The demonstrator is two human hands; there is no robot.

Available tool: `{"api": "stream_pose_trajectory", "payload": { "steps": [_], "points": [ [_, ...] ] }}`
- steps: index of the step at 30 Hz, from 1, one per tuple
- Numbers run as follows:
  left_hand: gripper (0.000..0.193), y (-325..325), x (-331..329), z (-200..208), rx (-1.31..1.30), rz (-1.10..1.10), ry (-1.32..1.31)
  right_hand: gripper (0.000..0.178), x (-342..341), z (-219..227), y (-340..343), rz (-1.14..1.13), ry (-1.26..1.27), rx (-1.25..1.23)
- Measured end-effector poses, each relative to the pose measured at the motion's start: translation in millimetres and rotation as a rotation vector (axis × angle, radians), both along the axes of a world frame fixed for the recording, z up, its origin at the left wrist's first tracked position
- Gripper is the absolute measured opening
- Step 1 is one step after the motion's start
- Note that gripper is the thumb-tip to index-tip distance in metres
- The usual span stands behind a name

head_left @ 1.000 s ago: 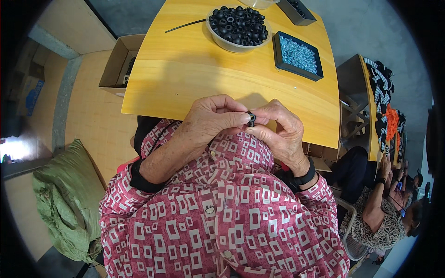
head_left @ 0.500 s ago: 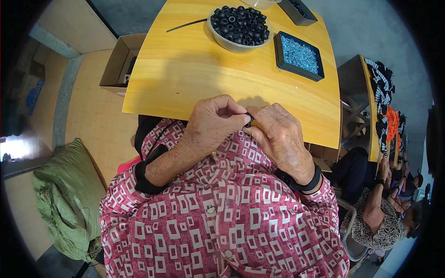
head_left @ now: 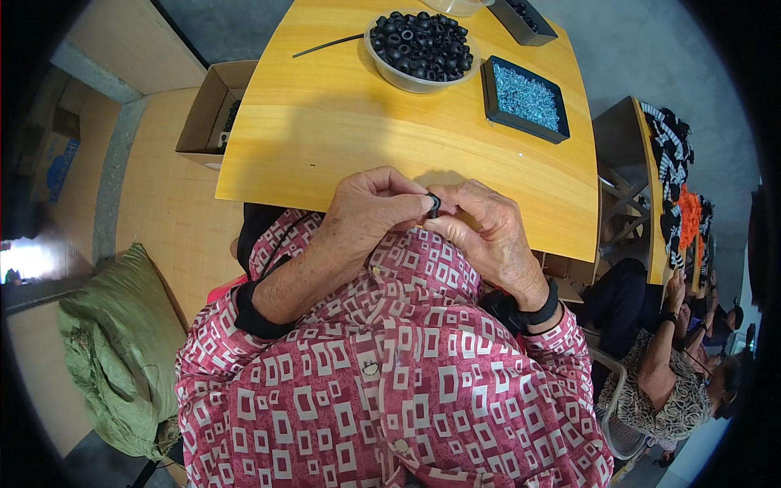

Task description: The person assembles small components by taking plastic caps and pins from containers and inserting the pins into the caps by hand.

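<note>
Between my two hands, just over the near edge of the table, is a small black ring-shaped part [head_left: 434, 203]. My left hand [head_left: 376, 203] pinches it from the left with thumb and forefinger. From the right, my right hand [head_left: 480, 224] closes thumb and forefinger on the same part. The fingertips cover some of it, so its full shape is hidden. Farther back stands a clear round tub [head_left: 407, 82] heaped with black hollow rubber-like parts [head_left: 419, 45]. To its right lies a black tray [head_left: 533, 130] of small shiny bluish pieces [head_left: 527, 98].
A thin black rod [head_left: 327, 45] lies left of the tub on the yellow table [head_left: 325, 130]. Past the tray is a dark bin [head_left: 529, 31]. An open cardboard box [head_left: 199, 122] and a green sack [head_left: 118, 350] stand left. Another person [head_left: 663, 382] sits at the right.
My right fingers have shifted slightly and the small black part has turned, so more of its ring shows. Both hands stay in nearly the same place.
</note>
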State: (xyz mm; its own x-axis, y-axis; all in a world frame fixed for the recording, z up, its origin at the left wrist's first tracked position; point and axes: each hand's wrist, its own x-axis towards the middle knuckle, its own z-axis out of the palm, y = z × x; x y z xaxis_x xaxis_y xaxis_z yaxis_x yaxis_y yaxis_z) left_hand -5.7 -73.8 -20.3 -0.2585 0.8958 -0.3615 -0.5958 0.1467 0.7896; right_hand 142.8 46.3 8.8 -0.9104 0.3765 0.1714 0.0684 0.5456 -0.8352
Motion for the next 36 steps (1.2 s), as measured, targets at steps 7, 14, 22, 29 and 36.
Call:
{"api": "stream_pose_trajectory", "payload": {
  "steps": [7, 14, 22, 29, 36],
  "points": [
    [0.010, 0.4, 0.0, -0.7, -0.002, -0.023, 0.106, 0.018, 0.3, -4.2, 3.2, 0.031, 0.016, 0.096],
    [0.008, 0.4, 1.6, -7.1, 0.058, -0.051, 0.323, 0.019, -1.7, -3.8, 2.8, 0.087, -0.020, 0.341],
    [0.009, -0.2, 1.7, 0.7, 0.030, -0.037, 0.207, 0.018, -0.1, -3.6, 12.4, 0.168, 0.009, 0.340],
    [0.010, 0.2, 0.9, -1.3, -0.005, -0.021, 0.114, 0.019, -3.5, -4.0, 8.6, 0.130, 0.032, 0.171],
    [0.011, -1.0, 1.1, -2.5, 0.051, -0.067, 0.155, 0.017, -2.4, -8.1, 14.4, 0.153, 0.033, 0.318]
  ]
}}
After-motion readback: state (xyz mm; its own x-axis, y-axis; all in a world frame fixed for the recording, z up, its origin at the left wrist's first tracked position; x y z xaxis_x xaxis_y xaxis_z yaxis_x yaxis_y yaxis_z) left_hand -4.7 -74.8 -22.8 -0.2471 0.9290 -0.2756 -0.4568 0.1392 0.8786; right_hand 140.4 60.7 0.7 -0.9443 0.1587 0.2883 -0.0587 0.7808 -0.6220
